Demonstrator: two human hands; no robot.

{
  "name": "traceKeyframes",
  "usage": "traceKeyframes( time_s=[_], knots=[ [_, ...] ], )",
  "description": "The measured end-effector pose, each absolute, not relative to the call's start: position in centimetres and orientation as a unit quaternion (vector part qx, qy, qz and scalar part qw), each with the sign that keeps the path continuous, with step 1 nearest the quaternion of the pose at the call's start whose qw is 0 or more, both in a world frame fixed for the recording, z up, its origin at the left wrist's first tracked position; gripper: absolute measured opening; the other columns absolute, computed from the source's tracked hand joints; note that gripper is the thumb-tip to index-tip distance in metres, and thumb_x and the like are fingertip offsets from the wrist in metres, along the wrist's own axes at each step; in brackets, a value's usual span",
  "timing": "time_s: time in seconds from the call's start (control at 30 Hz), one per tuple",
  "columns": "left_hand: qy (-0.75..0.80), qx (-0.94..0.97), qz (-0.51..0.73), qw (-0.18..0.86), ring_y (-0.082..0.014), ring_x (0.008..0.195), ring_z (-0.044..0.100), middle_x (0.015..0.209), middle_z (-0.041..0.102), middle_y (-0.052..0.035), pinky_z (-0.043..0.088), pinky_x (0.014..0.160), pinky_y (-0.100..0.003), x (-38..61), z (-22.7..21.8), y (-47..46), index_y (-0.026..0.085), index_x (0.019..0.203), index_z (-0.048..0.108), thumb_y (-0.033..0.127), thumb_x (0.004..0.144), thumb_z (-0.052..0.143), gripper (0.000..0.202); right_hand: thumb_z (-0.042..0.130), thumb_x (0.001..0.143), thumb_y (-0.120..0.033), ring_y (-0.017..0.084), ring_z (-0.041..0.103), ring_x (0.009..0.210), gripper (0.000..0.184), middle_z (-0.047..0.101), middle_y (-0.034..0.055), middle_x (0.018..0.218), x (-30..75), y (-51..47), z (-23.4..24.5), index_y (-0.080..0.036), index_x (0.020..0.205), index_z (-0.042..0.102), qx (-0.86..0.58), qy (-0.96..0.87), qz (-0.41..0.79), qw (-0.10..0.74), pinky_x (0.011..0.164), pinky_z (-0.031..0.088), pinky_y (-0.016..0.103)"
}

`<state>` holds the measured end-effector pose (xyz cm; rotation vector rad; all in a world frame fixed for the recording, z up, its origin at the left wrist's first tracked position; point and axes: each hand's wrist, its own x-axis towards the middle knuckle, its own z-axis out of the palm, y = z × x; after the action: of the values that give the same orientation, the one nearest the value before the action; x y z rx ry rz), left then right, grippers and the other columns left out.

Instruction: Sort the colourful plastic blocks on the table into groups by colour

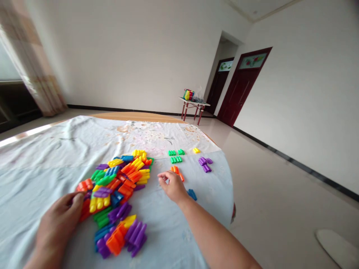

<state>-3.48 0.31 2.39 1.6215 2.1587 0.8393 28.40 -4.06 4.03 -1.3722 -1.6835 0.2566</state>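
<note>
A pile of plastic pieces (129,170) is spread left of centre on the counter (137,117). At its bottom edge, a purple piece (136,232) is slanted steeply, its tubes aimed upper right. By the pile's left edge, the left hand's (60,218) grip cannot be told; the right hand's (172,186) fingers are narrowly parted, leftward-pointed.

Head view — forward, down over tablecloth (164,224)

Open cloth (160,162) between pile (129,171) and green pieces (176,160)
</note>
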Motion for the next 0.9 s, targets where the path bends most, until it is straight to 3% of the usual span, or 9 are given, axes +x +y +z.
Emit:
traceKeyframes(
  time_s=[0.23, 0.43, 0.73, 0.9],
  knots=[
    [0.755, 0.556, 0.301, 0.175, -0.0185, 0.082, 0.058, 0.091, 0.065, -0.0064, 0.040, 0.065, -0.025, -2.6, 3.3, -0.6, 0.019, 0.098, 0.063, 0.047, 0.080, 0.038, 0.042, 0.060, 0.079, -0.017, 0.016, 0.058, 0.079, 0.013, 0.065, 0.0044, 0.085, 27.1, -5.3, 2.1, -0.019, 0.090, 0.065, -0.515, -0.738, 0.130, 0.416, 0.075, 0.048, 0.029],
    [0.747, 0.558, 0.318, 0.171, -0.0187, 0.082, 0.057, 0.091, 0.065, -0.0071, 0.040, 0.065, -0.026, -2.5, 3.0, -0.7, 0.018, 0.097, 0.063, 0.045, 0.079, 0.040, 0.040, 0.061, 0.080, -0.018, 0.017, 0.058, 0.092, 0.015, 0.067, 0.0046, 0.093, 25.6, -6.4, 2.8, -0.020, 0.094, 0.065, -0.456, -0.781, 0.154, 0.399, 0.086, 0.046, 0.032],
    [0.742, 0.563, 0.329, 0.157, -0.0183, 0.078, 0.057, 0.085, 0.065, -0.0060, 0.039, 0.063, -0.026, -2.2, 3.3, -0.9, 0.019, 0.091, 0.064, 0.047, 0.078, 0.039, 0.039, 0.050, 0.086, -0.013, 0.016, 0.055, 0.109, 0.032, 0.064, 0.0057, 0.115, 22.9, -6.4, 3.6, -0.022, 0.115, 0.059, -0.326, -0.857, 0.179, 0.356, 0.095, 0.040, 0.035],
    [0.741, 0.560, 0.331, 0.165, -0.0179, 0.077, 0.057, 0.085, 0.065, -0.0057, 0.039, 0.063, -0.026, -2.1, 3.3, -1.0, 0.019, 0.092, 0.064, 0.046, 0.078, 0.039, 0.040, 0.051, 0.086, -0.012, 0.016, 0.055, 0.108, 0.036, 0.064, 0.0063, 0.114, 22.5, -6.1, 3.0, -0.021, 0.120, 0.057, -0.315, -0.869, 0.184, 0.335, 0.096, 0.039, 0.034]
  ],
)
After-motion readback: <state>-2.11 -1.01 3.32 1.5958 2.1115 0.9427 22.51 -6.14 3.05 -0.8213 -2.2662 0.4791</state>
